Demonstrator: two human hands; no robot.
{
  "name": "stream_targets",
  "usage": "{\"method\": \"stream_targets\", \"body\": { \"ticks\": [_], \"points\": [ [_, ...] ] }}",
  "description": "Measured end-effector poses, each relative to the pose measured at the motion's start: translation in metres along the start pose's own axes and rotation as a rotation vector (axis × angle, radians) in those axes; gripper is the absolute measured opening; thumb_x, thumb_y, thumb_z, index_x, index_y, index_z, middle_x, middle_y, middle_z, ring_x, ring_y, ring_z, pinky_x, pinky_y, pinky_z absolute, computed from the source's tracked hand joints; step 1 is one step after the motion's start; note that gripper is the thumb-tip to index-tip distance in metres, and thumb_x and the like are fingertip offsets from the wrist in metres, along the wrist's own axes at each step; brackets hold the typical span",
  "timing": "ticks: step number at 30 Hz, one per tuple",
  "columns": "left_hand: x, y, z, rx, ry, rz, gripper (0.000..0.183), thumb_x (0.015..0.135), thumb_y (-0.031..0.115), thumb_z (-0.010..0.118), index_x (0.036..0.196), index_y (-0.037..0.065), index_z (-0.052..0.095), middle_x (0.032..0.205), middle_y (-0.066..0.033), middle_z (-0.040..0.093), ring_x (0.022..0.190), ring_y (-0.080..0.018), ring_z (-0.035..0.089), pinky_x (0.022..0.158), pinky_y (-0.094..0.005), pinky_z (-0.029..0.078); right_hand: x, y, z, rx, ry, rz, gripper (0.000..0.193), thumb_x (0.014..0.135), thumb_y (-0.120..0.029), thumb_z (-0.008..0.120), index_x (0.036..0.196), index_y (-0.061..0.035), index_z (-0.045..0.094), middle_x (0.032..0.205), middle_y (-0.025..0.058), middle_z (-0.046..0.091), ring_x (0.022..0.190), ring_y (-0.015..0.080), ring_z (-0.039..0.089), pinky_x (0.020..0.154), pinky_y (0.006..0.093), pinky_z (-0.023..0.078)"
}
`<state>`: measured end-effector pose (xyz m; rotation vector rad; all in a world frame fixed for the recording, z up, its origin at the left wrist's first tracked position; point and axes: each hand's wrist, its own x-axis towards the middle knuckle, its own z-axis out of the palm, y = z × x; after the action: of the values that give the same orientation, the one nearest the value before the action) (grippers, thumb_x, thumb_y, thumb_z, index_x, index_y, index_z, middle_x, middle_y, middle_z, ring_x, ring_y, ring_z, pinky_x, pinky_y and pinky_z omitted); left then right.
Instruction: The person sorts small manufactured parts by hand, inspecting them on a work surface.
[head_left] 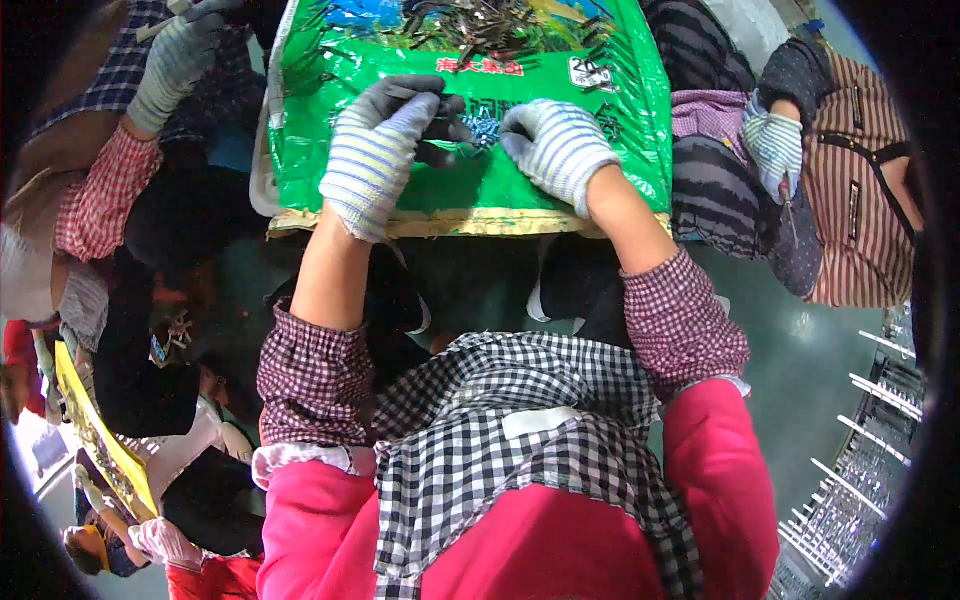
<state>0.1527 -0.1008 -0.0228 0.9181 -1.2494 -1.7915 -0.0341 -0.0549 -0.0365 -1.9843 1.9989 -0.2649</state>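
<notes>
My left hand (385,145), in a striped knit glove with dark grey fingers, hovers over a green printed sack (330,190). Its fingers are curled in, thumb against forefinger; whatever they pinch is too small and dark to name. To its right is my right hand (560,150), gloved alike, with fingers drawn together at a small bunch of thin bluish pieces (483,132). That bunch lies between my two hands, against the right fingertips. Beyond them, a loose heap of thin dark strips (490,30) rests on the far part of the sack.
A white rim (263,175) shows along the sack's left side. Another person's gloved hand (178,65) is at the upper left, and a co-worker's gloved hand (773,150) at the right holds something thin. Racks with many small metallic parts (850,490) stand at the lower right.
</notes>
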Motion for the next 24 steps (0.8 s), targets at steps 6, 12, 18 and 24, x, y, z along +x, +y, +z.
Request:
{"method": "stream_targets", "body": {
  "ticks": [6,12,18,24],
  "points": [
    [-0.008,-0.004,-0.002,-0.094,-0.046,-0.043,0.025,0.09,0.011,0.049,0.111,-0.002,0.051,0.103,-0.0143,0.062,0.084,-0.0197,0.063,0.067,-0.0297,0.052,-0.017,-0.005,-0.019,0.792,0.101,-0.025,0.015,0.084,-0.009,0.06,0.094,0.0006,0.065,0.076,0.0013,0.062,0.068,0.0058,0.053,0.062,0.0226,0.045],
    [-0.012,-0.006,0.005,-0.012,-0.034,0.009,0.021,0.088,0.01,0.052,0.106,0.0,0.057,0.092,-0.0083,0.062,0.079,-0.0155,0.061,0.067,-0.0281,0.052,-0.015,-0.017,-0.01,1.232,0.05,-0.089,0.017,0.08,-0.009,0.066,0.094,-0.0002,0.066,0.084,0.0049,0.066,0.077,0.0096,0.059,0.072,0.0241,0.048],
    [-0.014,-0.004,0.009,-0.065,-0.031,0.025,0.018,0.087,0.009,0.053,0.101,-0.001,0.057,0.087,-0.0085,0.06,0.075,-0.0148,0.061,0.065,-0.0288,0.054,-0.012,-0.018,-0.005,1.231,0.086,-0.12,0.017,0.08,-0.009,0.066,0.094,0.0001,0.066,0.084,0.005,0.066,0.077,0.01,0.059,0.072,0.0243,0.048],
    [-0.014,-0.009,0.014,0.049,0.021,0.151,0.018,0.087,0.007,0.052,0.103,-0.001,0.057,0.089,-0.008,0.061,0.076,-0.0125,0.06,0.066,-0.0268,0.053,-0.01,-0.027,-0.001,1.042,0.225,-0.168,0.012,0.079,-0.007,0.065,0.087,0.0017,0.064,0.083,0.0079,0.066,0.075,0.0112,0.061,0.069,0.0246,0.049]
  ]
}}
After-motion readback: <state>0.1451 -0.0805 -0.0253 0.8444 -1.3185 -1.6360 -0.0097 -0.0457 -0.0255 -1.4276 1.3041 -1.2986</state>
